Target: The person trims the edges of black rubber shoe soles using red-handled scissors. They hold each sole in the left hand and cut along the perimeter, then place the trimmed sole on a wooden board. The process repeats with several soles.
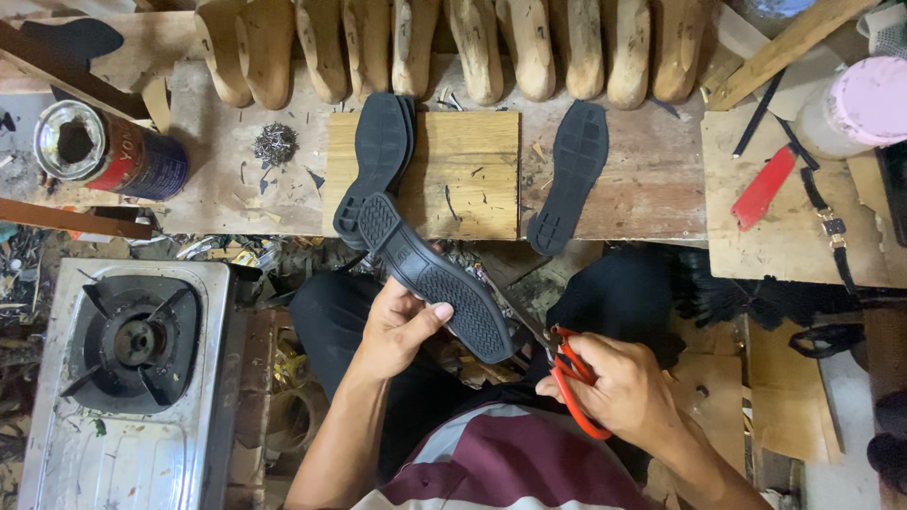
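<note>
Two hands over the lap | left hand [397,331] grips a black shoe sole [435,279], tread up, thumb across its edge | right hand [619,387] closed through red-handled scissors [572,378], blades meeting the sole's heel end | workbench [624,194] beyond

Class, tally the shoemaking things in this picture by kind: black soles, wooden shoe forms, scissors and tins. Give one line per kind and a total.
Black soles: 3, one held in the left hand, two on the bench
Wooden shoe forms: 10
Scissors: 1, in the right hand
Tins: 1
Total: 15
</note>
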`<move>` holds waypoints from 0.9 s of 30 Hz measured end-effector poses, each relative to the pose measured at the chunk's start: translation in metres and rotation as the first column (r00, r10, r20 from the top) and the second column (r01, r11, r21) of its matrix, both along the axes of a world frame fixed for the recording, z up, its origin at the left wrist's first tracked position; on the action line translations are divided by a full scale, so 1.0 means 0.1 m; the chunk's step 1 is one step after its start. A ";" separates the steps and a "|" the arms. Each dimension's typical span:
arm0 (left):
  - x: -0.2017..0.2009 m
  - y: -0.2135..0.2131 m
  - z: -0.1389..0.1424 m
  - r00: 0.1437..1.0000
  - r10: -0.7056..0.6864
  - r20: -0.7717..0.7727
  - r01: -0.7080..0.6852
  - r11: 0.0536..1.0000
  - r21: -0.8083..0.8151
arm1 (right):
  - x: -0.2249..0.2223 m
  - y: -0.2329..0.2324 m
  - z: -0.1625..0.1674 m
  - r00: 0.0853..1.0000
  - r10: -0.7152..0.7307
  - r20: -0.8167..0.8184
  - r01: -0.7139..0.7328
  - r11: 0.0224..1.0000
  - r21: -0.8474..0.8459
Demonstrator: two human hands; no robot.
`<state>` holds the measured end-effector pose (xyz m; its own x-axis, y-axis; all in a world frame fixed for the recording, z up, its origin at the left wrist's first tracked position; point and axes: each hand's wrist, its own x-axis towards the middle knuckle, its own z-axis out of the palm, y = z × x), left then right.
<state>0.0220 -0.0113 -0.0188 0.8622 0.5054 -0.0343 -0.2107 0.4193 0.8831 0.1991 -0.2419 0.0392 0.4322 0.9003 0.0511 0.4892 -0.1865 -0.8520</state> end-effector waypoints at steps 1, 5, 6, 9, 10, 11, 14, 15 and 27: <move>0.01 0.00 0.00 1.000 -0.010 -0.005 0.010 1.000 0.013 | 0.00 0.01 0.01 1.000 -0.013 0.012 0.013 1.000 -0.013; 0.01 -0.01 0.01 0.998 -0.060 -0.030 0.061 0.996 0.062 | -0.02 0.05 0.04 0.993 0.009 0.116 -0.010 1.000 0.009; 0.01 -0.01 0.01 0.997 -0.071 -0.027 0.072 0.996 0.057 | -0.02 0.05 0.04 0.994 0.011 0.113 -0.010 1.000 -0.002; -0.03 0.02 0.01 0.996 -0.089 -0.024 0.090 0.995 0.037 | 0.02 0.03 0.05 0.995 0.030 0.093 -0.029 1.000 -0.013; -0.04 0.03 0.01 0.996 -0.088 -0.031 0.088 0.996 0.024 | 0.03 0.01 0.04 0.996 0.043 0.076 -0.043 0.999 -0.004; -0.05 0.03 0.00 0.996 -0.087 -0.037 0.088 0.996 0.011 | 0.05 0.00 0.03 0.997 0.057 0.061 -0.057 0.998 0.005; -0.06 0.03 -0.03 0.990 -0.131 -0.051 0.133 0.990 0.036 | 0.06 0.00 -0.01 0.996 -0.005 -0.094 -0.002 0.997 -0.075; -0.05 0.00 -0.04 0.985 -0.165 -0.054 0.168 0.985 0.043 | 0.06 0.01 -0.03 0.998 0.004 -0.069 -0.005 1.000 -0.017; 0.22 -0.09 -0.06 0.967 0.201 0.153 -0.135 0.923 -0.361 | -0.10 0.12 -0.27 1.000 0.003 0.005 -0.003 1.000 -0.028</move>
